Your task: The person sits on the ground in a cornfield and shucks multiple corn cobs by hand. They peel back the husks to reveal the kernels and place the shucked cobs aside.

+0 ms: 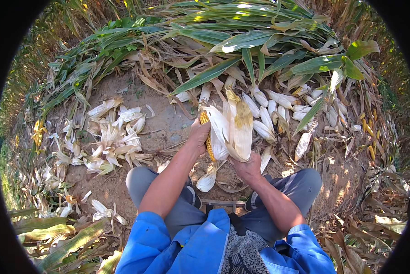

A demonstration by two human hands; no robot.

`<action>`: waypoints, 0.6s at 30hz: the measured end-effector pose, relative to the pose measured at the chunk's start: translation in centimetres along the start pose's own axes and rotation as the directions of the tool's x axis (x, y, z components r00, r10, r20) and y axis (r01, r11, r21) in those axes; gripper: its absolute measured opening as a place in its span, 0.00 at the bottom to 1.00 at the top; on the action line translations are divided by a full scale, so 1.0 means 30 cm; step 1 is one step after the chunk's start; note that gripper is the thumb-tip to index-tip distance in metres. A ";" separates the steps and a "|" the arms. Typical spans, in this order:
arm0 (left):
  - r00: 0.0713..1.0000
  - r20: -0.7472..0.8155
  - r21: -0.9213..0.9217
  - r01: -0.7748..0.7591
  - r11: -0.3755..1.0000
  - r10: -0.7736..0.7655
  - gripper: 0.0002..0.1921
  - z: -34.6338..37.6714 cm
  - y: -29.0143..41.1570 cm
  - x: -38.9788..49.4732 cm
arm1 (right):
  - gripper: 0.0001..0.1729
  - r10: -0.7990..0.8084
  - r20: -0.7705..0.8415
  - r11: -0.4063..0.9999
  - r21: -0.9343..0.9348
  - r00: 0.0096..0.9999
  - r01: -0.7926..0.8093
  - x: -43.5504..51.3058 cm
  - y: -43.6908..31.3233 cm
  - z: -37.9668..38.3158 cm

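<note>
My left hand [199,137] is closed around an ear of corn [210,145] with bare yellow kernels, held upright in the picture. Pale dry husk leaves [241,128] are spread just to its right, and my right hand [246,166] grips their lower end. The view does not settle whether these leaves are still joined to the ear. Below the hands, a small pale husk [206,181] lies on the soil between my shoes. Several ears in their husks [266,120] are piled to the right of the held leaves.
A heap of stripped husks [114,140] lies at the left. Bare yellow ears [368,129] are on the ground at the far right, others [39,132] at the far left. Cut green corn stalks [232,37] stretch across the far side. Dry leaves [352,253] lie at the lower right.
</note>
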State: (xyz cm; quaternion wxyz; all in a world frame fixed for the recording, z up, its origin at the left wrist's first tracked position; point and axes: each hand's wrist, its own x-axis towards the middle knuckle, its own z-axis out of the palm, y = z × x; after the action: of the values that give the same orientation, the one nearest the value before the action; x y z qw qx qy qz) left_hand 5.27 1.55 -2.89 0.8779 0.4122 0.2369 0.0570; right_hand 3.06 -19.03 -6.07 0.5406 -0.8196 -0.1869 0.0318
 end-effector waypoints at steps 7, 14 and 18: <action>0.821 -0.342 -0.037 -0.498 0.866 0.458 0.22 -0.186 0.179 0.074 | 0.14 0.458 -0.139 0.830 0.419 0.878 -0.367 0.115 0.095 -0.055; 0.805 -0.297 -0.176 -0.575 0.799 0.514 0.22 -0.136 0.408 -0.085 | 0.30 0.604 -0.205 0.797 0.130 0.771 -0.590 0.074 0.419 0.028; 0.769 -0.293 -0.143 -0.622 0.770 0.568 0.15 -0.195 0.419 -0.097 | 0.57 0.501 0.407 0.845 -0.418 0.764 -0.332 0.013 0.300 0.163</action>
State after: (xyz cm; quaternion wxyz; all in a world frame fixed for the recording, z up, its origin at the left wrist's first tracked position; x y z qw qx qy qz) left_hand 1.19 12.97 4.42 0.8214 0.3513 0.1860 0.4090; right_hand 4.62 -17.72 -16.12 0.3109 -0.8799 -0.1337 0.3336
